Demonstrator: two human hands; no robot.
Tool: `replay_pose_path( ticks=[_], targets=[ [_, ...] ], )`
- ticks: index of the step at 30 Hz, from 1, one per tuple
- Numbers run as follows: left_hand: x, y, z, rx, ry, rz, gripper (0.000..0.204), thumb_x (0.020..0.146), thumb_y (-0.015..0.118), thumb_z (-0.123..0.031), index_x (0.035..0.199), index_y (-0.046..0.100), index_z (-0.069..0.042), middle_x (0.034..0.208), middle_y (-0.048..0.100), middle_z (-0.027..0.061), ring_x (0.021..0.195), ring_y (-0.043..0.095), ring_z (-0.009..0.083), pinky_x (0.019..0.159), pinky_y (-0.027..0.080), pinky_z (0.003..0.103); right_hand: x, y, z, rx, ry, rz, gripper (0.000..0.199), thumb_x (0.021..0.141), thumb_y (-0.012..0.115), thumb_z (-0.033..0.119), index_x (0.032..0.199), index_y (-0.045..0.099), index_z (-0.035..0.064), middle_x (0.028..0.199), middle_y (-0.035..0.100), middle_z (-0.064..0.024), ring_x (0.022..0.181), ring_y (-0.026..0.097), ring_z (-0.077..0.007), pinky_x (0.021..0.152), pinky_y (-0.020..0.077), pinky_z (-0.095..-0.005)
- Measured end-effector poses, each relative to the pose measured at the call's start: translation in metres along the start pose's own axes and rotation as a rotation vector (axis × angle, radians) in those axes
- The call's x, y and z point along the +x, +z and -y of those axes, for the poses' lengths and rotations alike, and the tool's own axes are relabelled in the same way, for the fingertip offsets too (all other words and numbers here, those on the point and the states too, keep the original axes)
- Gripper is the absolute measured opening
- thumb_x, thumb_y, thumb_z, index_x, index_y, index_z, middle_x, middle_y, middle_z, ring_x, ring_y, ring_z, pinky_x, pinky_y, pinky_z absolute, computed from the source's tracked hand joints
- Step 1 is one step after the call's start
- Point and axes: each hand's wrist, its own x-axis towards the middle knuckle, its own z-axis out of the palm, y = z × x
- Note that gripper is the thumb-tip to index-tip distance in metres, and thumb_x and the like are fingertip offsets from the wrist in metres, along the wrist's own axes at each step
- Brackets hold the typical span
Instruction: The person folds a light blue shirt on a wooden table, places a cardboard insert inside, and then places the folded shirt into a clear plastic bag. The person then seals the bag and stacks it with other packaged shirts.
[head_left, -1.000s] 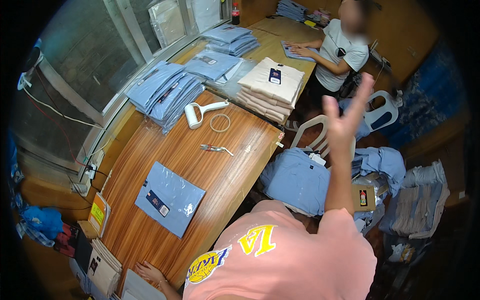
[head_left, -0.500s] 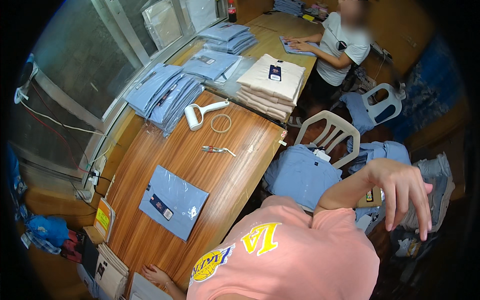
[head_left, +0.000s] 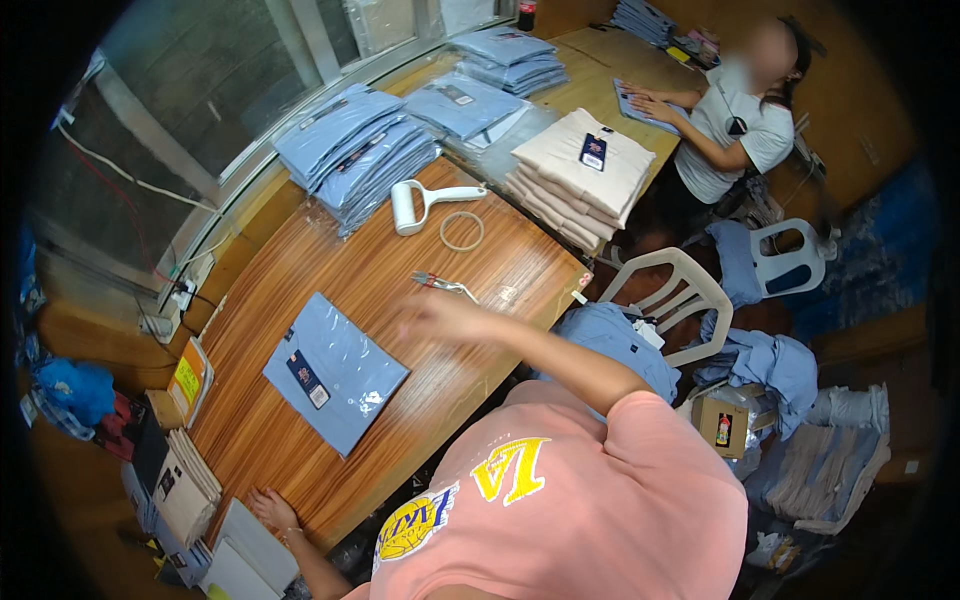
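Observation:
My right hand [head_left: 440,320] is over the wooden table [head_left: 235,420], smeared by motion, so its fingers are hard to read. It is nearest to small red-handled thread snips [head_left: 440,284] and a blue folded shirt in clear plastic [head_left: 345,375]. That shirt lies flat, with a dark tag [head_left: 307,380] on its left part. Down at the near left edge of the table, my left hand [head_left: 272,510] rests flat with fingers apart, holding nothing. Beside it sits a pale flat stack [head_left: 245,560].
A white lint roller [head_left: 430,203] and a tape ring [head_left: 462,231] lie farther back. Bagged blue shirts [head_left: 350,150] and beige folded garments [head_left: 580,165] are stacked behind. A person [head_left: 745,110] presses a blue garment at the far table. Chairs [head_left: 675,290] with shirts stand right.
My right hand has swung from the right side, away from the chairs, to over the table near the bagged shirt. The view has shifted; my left hand stays at the table edge.

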Motion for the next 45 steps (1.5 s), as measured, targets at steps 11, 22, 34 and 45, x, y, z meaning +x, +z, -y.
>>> replay_pose_path(
  ticks=[11, 22, 34, 45],
  targets=[
    [0.032, -0.124, -0.251, -0.746, 0.436, -0.462, 0.051, 0.095, 0.045, -0.033, 0.137, 0.036, -0.005, 0.141, 0.033, 0.0189, 0.131, 0.028, 0.0357, 0.106, 0.022, 0.049, 0.173, 0.179, 0.042, -0.359, -0.469, -0.565, 0.048, 0.084, 0.057, 0.022, 0.130, 0.047, 0.0120, 0.147, 0.019, -0.0199, 0.138, 0.010, -0.0387, 0.106, 0.0110, -0.0594],
    [0.010, -0.019, -0.294, -0.423, 0.215, -0.087, 0.054, 0.095, 0.034, -0.044, 0.140, 0.030, -0.015, 0.149, 0.016, 0.0131, 0.136, 0.015, 0.0373, 0.104, 0.012, 0.062, 0.191, 0.218, -0.045, -0.690, -0.244, -0.324, 0.050, 0.089, 0.046, 0.035, 0.133, 0.044, 0.0111, 0.145, 0.028, -0.0150, 0.137, 0.017, -0.0333, 0.108, 0.0089, -0.0575],
    [0.008, -0.023, -0.292, -0.392, 0.215, -0.061, 0.054, 0.095, 0.036, -0.041, 0.141, 0.029, -0.013, 0.149, 0.015, 0.0151, 0.136, 0.012, 0.0387, 0.103, 0.011, 0.064, 0.189, 0.221, -0.042, -0.736, -0.208, -0.317, 0.048, 0.089, 0.045, 0.033, 0.133, 0.043, 0.0134, 0.145, 0.029, -0.0129, 0.137, 0.017, -0.0321, 0.106, 0.0117, -0.0598],
    [0.003, -0.027, -0.295, -0.461, 0.305, -0.019, 0.050, 0.095, 0.037, -0.036, 0.140, 0.031, -0.014, 0.149, 0.016, 0.0143, 0.137, 0.011, 0.0379, 0.103, 0.010, 0.065, 0.177, 0.214, -0.047, -0.600, -0.130, -0.334, 0.049, 0.087, 0.050, 0.028, 0.133, 0.044, 0.0133, 0.144, 0.029, -0.0148, 0.136, 0.018, -0.0339, 0.107, 0.0106, -0.0591]
  ],
)
